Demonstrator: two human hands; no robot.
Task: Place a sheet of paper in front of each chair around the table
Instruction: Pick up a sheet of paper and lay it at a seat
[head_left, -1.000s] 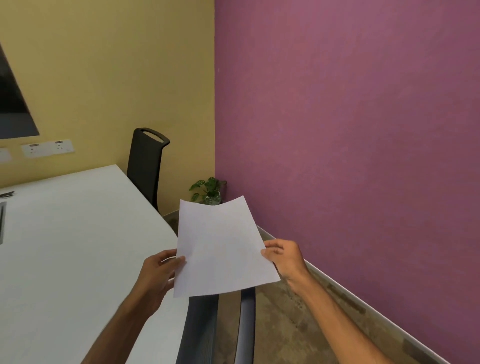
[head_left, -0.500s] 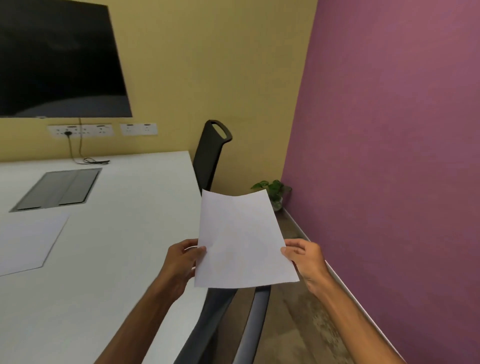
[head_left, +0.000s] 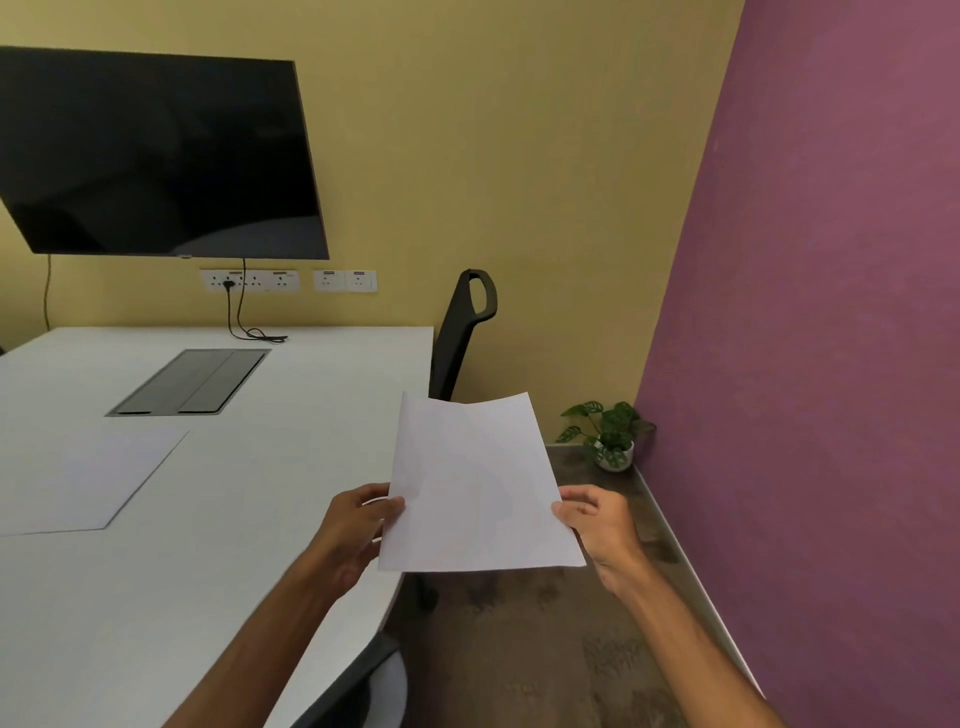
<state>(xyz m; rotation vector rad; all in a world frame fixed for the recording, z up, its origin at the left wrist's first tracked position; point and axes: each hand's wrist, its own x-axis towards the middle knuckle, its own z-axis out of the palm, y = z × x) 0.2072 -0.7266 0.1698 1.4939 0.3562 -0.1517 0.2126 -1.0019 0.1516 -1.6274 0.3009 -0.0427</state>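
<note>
Head view: view swung left, sheet still in both hands, not yet set down.

Left hand (head_left: 358, 530) & right hand (head_left: 597, 525) each pinch a side edge of the paper sheet (head_left: 478, 483), held in the air over the table's (head_left: 208, 571) right edge. TV (head_left: 156, 150) & a sheet already laid (head_left: 88, 478) near the table's left edge are now in frame, so that seat looks served. Far-corner black chair (head_left: 462, 332) has bare tabletop before it: likely next spot.

soft, even indoor light, faint shadows, wide-angle bending toward the edges, slightly soft focus throughout.
</note>
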